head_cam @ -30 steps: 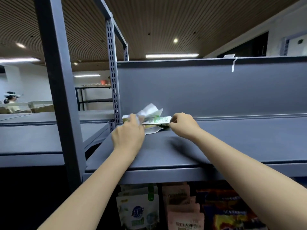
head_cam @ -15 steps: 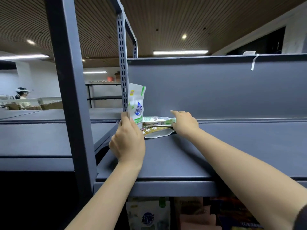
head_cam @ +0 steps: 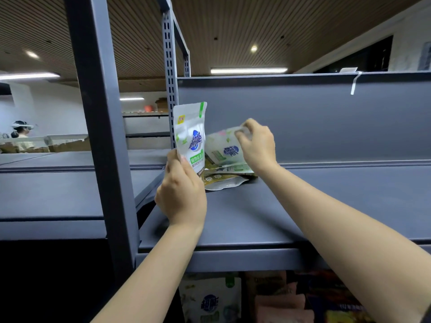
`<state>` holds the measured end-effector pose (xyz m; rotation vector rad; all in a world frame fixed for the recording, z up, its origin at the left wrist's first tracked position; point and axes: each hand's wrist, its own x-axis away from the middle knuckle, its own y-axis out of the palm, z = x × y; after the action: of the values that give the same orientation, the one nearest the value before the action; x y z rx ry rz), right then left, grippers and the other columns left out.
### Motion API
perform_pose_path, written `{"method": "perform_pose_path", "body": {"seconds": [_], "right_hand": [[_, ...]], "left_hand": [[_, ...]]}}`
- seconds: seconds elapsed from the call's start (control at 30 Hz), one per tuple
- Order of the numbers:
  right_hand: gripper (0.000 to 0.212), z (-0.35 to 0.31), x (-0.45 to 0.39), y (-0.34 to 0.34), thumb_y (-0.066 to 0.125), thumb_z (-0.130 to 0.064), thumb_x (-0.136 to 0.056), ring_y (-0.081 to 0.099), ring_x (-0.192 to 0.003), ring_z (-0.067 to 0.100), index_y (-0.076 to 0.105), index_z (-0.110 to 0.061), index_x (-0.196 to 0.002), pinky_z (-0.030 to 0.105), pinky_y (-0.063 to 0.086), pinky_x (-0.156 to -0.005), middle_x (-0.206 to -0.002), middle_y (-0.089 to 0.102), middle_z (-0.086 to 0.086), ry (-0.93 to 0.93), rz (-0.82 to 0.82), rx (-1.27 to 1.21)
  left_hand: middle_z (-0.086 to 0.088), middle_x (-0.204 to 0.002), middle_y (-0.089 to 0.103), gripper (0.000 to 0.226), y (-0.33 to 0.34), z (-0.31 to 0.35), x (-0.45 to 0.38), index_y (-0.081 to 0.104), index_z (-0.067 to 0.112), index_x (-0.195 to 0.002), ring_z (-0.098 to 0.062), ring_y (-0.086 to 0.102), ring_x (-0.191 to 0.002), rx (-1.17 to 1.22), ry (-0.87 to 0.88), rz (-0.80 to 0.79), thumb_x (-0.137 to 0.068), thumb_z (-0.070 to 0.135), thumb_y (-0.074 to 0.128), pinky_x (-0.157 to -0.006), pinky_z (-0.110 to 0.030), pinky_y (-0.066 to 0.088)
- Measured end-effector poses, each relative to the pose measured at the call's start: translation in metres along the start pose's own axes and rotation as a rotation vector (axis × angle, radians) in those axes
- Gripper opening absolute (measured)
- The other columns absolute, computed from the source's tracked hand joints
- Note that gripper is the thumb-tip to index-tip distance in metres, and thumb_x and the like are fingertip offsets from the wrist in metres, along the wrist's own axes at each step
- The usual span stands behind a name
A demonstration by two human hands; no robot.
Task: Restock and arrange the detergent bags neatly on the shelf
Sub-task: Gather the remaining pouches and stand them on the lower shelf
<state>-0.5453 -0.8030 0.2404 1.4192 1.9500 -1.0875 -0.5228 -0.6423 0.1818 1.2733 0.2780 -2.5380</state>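
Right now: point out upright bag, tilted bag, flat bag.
upright bag (head_cam: 191,136), head view, printed front.
tilted bag (head_cam: 224,148), head view, front face.
flat bag (head_cam: 224,181), head view, gold lower panel.

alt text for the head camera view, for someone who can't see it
A person's left hand holds a detergent bag upright on a grey shelf, while the right hand lifts a second bag by its top. More bags lie flat beneath.
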Motion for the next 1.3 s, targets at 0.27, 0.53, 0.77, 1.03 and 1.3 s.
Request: {"method": "perform_pose_path", "body": {"seconds": [0.27, 0.53, 0.77, 1.03, 1.3], "right_hand": [[0.011, -0.038, 0.006, -0.052, 0.044, -0.018, -0.095, 0.051, -0.072, 0.022, 0.054, -0.015, -0.092, 0.036, 0.028, -0.104, -0.060, 0.047, -0.007, -0.234, 0.255, 0.162], [0.016, -0.052, 0.004, -0.066, 0.048, -0.024, -0.094, 0.062, -0.096, 0.023, 0.061, -0.021, -0.102, 0.043, 0.013, -0.113, -0.092, 0.070, -0.002, -0.549, 0.030, 0.517], [0.047, -0.049, 0.012, -0.074, 0.049, -0.062, -0.084, 0.059, -0.090, 0.025, 0.060, -0.017, -0.096, 0.038, 0.030, -0.087, -0.093, 0.069, 0.001, -0.332, 0.163, 0.677], [0.055, -0.024, 0.034, -0.098, 0.069, -0.066, -0.068, 0.059, -0.093, 0.012, 0.064, -0.022, -0.100, 0.031, 0.047, -0.076, -0.095, 0.065, -0.009, 0.222, -0.013, -0.051], [0.016, 0.009, 0.069, -0.086, 0.065, -0.015, -0.080, 0.065, -0.088, 0.022, 0.063, -0.016, -0.096, 0.029, 0.053, -0.071, -0.095, 0.069, 0.004, 0.539, -0.441, -0.383]], "left_hand": [[-0.018, -0.093, 0.069, 0.055, -0.005, 0.006, 0.005, 0.056, 0.003, -0.109, -0.045, 0.062, -0.072, 0.051, 0.006, 0.048, -0.093, 0.037, 0.016, -0.056, -0.034, 0.031], [-0.017, -0.103, 0.067, 0.031, -0.006, 0.006, 0.005, 0.053, 0.005, -0.113, -0.044, 0.060, -0.086, 0.036, -0.106, -0.059, -0.102, 0.023, 0.031, -0.062, -0.035, 0.029], [-0.020, -0.107, 0.065, 0.030, -0.004, 0.003, 0.003, 0.048, 0.007, -0.118, -0.043, 0.058, -0.093, -0.062, -0.155, -0.180, -0.102, 0.022, 0.029, -0.067, -0.036, 0.029], [-0.022, -0.108, 0.064, 0.027, 0.001, 0.006, 0.004, 0.047, 0.005, -0.111, -0.045, 0.056, -0.096, -0.086, -0.186, -0.223, -0.102, 0.023, 0.028, -0.068, -0.039, 0.032], [-0.016, -0.100, 0.065, 0.028, -0.007, 0.007, 0.002, 0.059, 0.008, -0.102, -0.037, 0.054, -0.090, -0.017, -0.305, -0.267, -0.091, 0.024, 0.039, -0.069, -0.035, 0.034]]}}
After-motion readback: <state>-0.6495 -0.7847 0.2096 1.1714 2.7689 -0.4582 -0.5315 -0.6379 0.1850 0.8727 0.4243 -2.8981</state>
